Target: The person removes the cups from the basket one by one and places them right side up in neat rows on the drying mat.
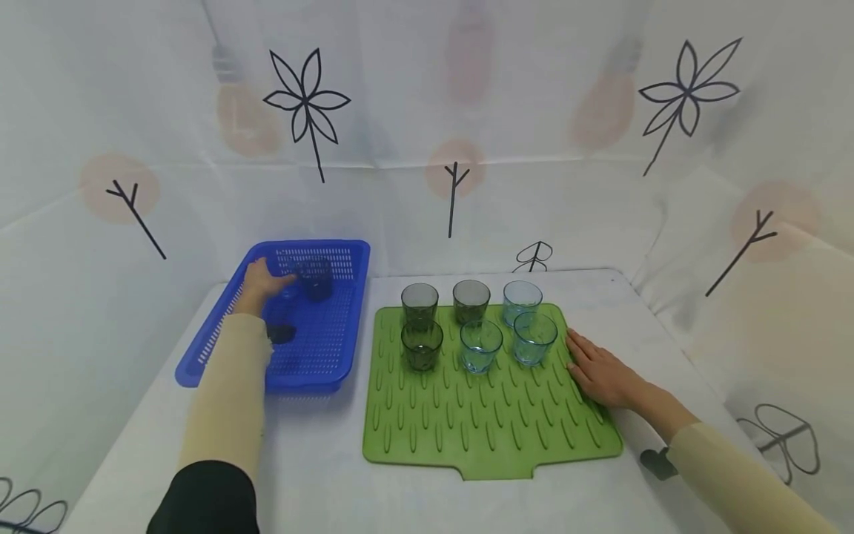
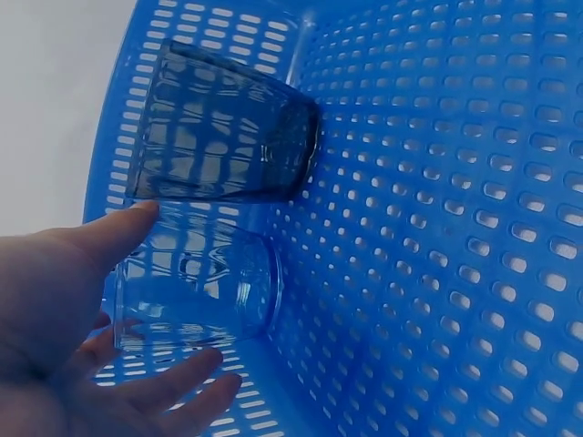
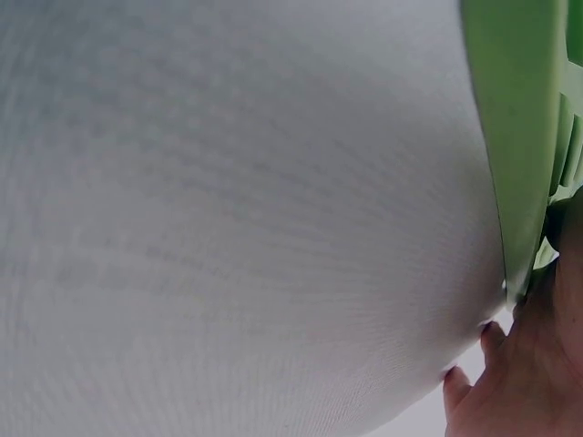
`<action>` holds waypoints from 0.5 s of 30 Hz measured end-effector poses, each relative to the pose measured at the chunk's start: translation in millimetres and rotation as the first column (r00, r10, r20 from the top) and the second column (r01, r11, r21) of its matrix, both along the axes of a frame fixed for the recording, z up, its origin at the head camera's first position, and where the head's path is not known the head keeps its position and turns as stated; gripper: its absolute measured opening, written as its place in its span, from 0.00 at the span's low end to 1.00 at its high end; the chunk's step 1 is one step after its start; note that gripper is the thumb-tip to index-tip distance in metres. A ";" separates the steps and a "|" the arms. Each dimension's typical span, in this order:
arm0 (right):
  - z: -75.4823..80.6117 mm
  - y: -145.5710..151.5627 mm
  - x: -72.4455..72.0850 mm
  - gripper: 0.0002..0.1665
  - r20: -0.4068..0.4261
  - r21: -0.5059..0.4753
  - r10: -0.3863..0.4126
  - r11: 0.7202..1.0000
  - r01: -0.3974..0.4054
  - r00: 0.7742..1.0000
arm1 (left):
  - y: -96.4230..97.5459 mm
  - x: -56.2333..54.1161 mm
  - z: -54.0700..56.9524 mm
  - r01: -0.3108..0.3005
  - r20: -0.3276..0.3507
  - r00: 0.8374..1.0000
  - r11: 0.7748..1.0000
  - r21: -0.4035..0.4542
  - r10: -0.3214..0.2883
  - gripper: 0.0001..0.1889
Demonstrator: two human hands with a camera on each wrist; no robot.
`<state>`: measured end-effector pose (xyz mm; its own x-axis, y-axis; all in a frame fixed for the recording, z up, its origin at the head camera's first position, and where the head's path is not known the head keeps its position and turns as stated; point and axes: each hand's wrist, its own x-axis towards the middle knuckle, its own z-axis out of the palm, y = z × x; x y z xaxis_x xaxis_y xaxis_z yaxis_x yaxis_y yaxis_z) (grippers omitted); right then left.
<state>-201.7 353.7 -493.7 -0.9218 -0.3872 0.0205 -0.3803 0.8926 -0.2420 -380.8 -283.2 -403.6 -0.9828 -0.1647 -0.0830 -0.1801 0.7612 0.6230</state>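
Note:
Inside the blue basket (image 1: 343,326), my left hand (image 1: 262,284) reaches to the back left. In the left wrist view its thumb and fingers spread around a clear glass (image 2: 196,287); firm contact cannot be made out. Right beside that glass lies a darker glass (image 2: 223,132), near the thumb tip. My right hand (image 1: 603,374) lies flat with straight fingers at the right edge of the green drying mat (image 1: 494,437). Upright on the mat stand three smoky grey glasses (image 1: 422,345) to the left and three light blue glasses (image 1: 480,346) to the right.
The basket stands left of the mat on a white-covered table (image 1: 320,475). A patterned white curtain (image 1: 400,200) closes off the back and sides. The glasses form two rows across the mat's far half.

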 end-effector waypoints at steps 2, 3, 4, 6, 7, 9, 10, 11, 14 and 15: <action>-0.3 -1.3 -0.2 0.37 0.003 0.000 -0.002 1.000 0.002 1.000 | 0.4 1.9 0.0 -0.007 0.002 1.000 1.000 -0.010 0.007 0.48; -0.6 -1.5 -0.3 0.37 -0.005 0.004 0.003 1.000 -0.003 1.000 | 0.3 2.5 -0.1 -0.009 0.003 1.000 1.000 -0.016 0.009 0.48; -0.4 -2.4 0.2 0.36 -0.010 0.000 0.004 1.000 -0.004 1.000 | 0.2 3.3 0.0 -0.011 0.003 1.000 1.000 -0.022 0.011 0.48; 0.3 -3.9 1.2 0.36 -0.020 -0.008 0.006 1.000 -0.006 1.000 | 0.2 4.9 1.0 -0.010 0.000 1.000 0.999 -0.033 0.010 0.48; 1.0 -4.5 1.7 0.36 -0.025 -0.014 0.007 1.000 -0.007 1.000 | -0.1 5.2 1.6 -0.009 -0.004 1.000 0.999 -0.040 0.009 0.48; 2.1 -5.1 2.2 0.36 -0.038 -0.023 0.008 1.000 -0.009 0.999 | -0.1 5.7 3.6 -0.008 -0.016 1.000 0.999 -0.049 0.007 0.48; 3.0 -5.7 2.7 0.36 -0.033 -0.025 0.004 1.000 -0.005 0.999 | 0.3 6.3 5.3 -0.009 -0.023 1.000 0.998 -0.055 0.007 0.48; 3.2 -5.7 2.3 0.36 -0.029 -0.029 -0.001 1.000 0.000 1.000 | 0.6 6.6 7.1 -0.009 -0.031 0.999 0.998 -0.059 0.007 0.48; 6.0 -6.0 1.6 0.36 -0.013 -0.012 -0.012 1.000 0.011 1.000 | 1.9 8.2 13.2 -0.015 -0.048 0.999 0.998 -0.066 0.011 0.48; 7.3 -6.3 1.4 0.36 -0.001 -0.004 -0.015 1.000 0.015 1.000 | 2.0 8.9 15.2 -0.015 -0.050 0.999 0.997 -0.071 0.011 0.48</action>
